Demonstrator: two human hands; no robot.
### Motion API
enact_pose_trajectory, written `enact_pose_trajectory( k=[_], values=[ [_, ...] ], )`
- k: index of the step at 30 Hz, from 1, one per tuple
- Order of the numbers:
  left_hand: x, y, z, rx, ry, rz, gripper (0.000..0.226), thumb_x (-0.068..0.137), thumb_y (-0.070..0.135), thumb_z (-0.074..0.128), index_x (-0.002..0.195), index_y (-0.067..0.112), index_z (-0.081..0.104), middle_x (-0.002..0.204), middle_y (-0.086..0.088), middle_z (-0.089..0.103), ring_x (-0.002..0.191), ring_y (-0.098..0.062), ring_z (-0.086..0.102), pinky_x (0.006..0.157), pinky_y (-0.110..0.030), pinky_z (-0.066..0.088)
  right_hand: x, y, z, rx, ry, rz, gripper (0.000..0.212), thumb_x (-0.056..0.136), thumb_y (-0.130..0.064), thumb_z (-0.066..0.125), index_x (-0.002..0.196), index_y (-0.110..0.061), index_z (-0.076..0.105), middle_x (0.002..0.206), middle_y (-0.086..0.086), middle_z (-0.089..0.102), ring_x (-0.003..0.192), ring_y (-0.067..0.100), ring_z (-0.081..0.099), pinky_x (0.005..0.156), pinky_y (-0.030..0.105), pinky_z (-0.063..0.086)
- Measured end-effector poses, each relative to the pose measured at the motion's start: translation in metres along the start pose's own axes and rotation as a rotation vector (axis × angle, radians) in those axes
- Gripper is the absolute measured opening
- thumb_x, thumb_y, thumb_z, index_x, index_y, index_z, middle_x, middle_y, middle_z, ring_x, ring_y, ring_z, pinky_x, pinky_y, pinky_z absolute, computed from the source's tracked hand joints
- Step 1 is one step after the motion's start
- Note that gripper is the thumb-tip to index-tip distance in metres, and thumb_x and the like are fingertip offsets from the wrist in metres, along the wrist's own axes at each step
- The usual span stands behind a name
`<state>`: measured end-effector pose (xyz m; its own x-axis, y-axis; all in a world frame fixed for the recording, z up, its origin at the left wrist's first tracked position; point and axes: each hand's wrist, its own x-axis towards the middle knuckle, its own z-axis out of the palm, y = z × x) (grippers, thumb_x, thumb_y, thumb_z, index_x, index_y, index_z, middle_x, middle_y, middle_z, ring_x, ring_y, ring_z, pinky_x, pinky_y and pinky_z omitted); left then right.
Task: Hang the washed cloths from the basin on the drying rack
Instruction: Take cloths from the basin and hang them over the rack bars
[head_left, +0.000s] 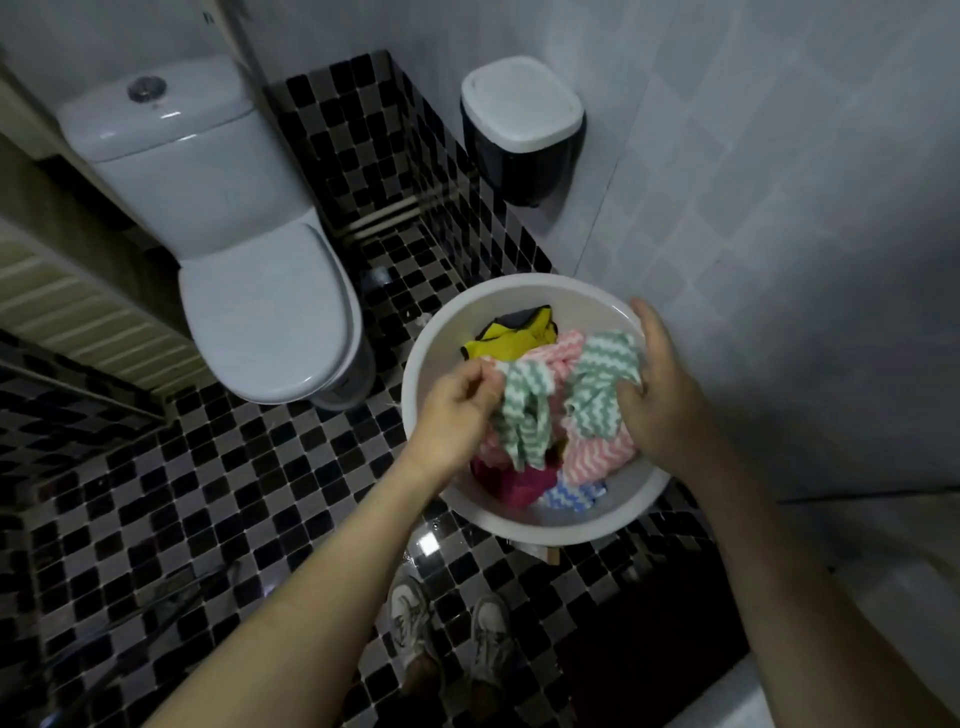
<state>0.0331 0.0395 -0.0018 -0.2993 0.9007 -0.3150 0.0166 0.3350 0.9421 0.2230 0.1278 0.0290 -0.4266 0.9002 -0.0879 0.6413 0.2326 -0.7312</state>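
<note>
Head view puts the task at its start: the white basin near the toilet is heaped with crumpled cloths, none hung, and no drying rack plainly shows. The left grip pinches a green-and-white zigzag cloth above the heap. The right grip clutches the same pattern, perhaps the same piece. A pink cloth and a yellow cloth lie beneath.

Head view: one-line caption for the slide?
Left hand and right hand grip a green zigzag cloth over the white basin of coloured cloths, beside a toilet.
</note>
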Motion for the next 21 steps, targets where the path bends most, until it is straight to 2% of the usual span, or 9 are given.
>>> enact_pose_trajectory(
  k=[2,5,7,10,12,14,17,20,21],
  values=[
    [-0.009,0.024,-0.009,-0.171,0.042,-0.001,0.023,0.101,0.022,0.046,0.083,0.014,0.058,0.083,-0.012,0.060,0.081,-0.026,0.058,0.076,-0.038,0.049,-0.001,-0.014,-0.002,0.060,-0.015,-0.053,0.059,0.084,0.001,0.040,0.121,-0.042,0.057,0.113,0.013,0.068,0.074,0.033,0.058,0.072,0.042,0.053],
    [-0.023,0.053,-0.015,-0.319,0.015,-0.010,0.026,0.103,0.024,0.044,0.099,0.007,0.063,0.100,-0.019,0.068,0.097,-0.034,0.065,0.089,-0.044,0.053,0.000,-0.041,-0.003,0.384,-0.109,0.082,0.041,0.086,-0.005,0.045,0.084,-0.033,0.076,0.100,0.006,0.074,0.093,0.035,0.065,0.088,0.039,0.052],
    [-0.037,0.071,-0.021,-0.394,0.010,-0.001,0.028,0.103,0.023,0.042,0.101,0.007,0.065,0.100,-0.015,0.070,0.095,-0.029,0.067,0.088,-0.041,0.053,-0.003,-0.066,-0.007,0.591,-0.291,0.110,0.017,0.088,-0.026,0.061,0.095,-0.026,0.077,0.108,-0.003,0.074,0.106,0.015,0.067,0.101,0.037,0.045],
    [-0.057,0.088,-0.035,-0.421,0.049,0.029,0.029,0.103,0.022,0.042,0.104,0.006,0.066,0.099,-0.015,0.071,0.093,-0.029,0.066,0.087,-0.043,0.052,-0.006,-0.099,-0.005,0.514,-0.520,0.020,0.056,0.073,-0.052,0.074,0.117,-0.018,0.069,0.113,-0.004,0.073,0.108,0.011,0.067,0.100,0.038,0.048],
    [-0.069,0.097,-0.045,-0.402,0.060,0.050,0.028,0.101,0.026,0.046,0.107,0.006,0.065,0.102,-0.017,0.070,0.094,-0.031,0.066,0.087,-0.045,0.052,-0.008,-0.116,0.002,0.462,-0.486,-0.014,0.053,0.071,-0.048,0.078,0.113,-0.017,0.071,0.107,-0.002,0.074,0.102,0.014,0.069,0.097,0.039,0.051],
    [-0.087,0.102,-0.061,-0.336,0.078,0.087,0.026,0.091,0.030,0.059,0.107,0.010,0.063,0.103,-0.013,0.070,0.092,-0.028,0.068,0.082,-0.040,0.055,-0.007,-0.132,0.009,0.497,-0.465,-0.023,0.028,0.079,-0.034,0.076,0.101,-0.016,0.074,0.096,-0.001,0.076,0.093,0.013,0.072,0.089,0.036,0.054],
    [-0.114,0.105,-0.093,-0.230,0.175,0.071,0.038,0.080,0.016,0.074,0.114,0.011,0.060,0.107,-0.013,0.071,0.089,-0.028,0.071,0.075,-0.036,0.058,-0.008,-0.164,0.017,0.510,-0.535,-0.096,0.009,0.084,-0.023,0.072,0.086,-0.015,0.076,0.086,0.000,0.077,0.083,0.011,0.072,0.078,0.030,0.054],
    [-0.143,0.102,-0.127,-0.142,0.345,0.066,0.011,0.089,0.019,0.067,0.095,0.010,0.067,0.085,-0.007,0.073,0.072,-0.018,0.069,0.064,-0.030,0.054,-0.013,-0.197,0.032,0.475,-0.628,-0.162,0.007,0.082,-0.021,0.075,0.079,-0.014,0.076,0.082,0.002,0.076,0.081,0.014,0.071,0.082,0.033,0.054],
    [-0.150,0.099,-0.136,-0.115,0.411,0.072,0.016,0.093,0.024,0.062,0.086,0.010,0.067,0.076,-0.007,0.071,0.068,-0.015,0.065,0.063,-0.028,0.050,-0.014,-0.205,0.038,0.433,-0.636,-0.180,0.008,0.081,-0.023,0.076,0.076,-0.016,0.076,0.081,-0.001,0.075,0.083,0.012,0.070,0.084,0.034,0.054]
  ],
)
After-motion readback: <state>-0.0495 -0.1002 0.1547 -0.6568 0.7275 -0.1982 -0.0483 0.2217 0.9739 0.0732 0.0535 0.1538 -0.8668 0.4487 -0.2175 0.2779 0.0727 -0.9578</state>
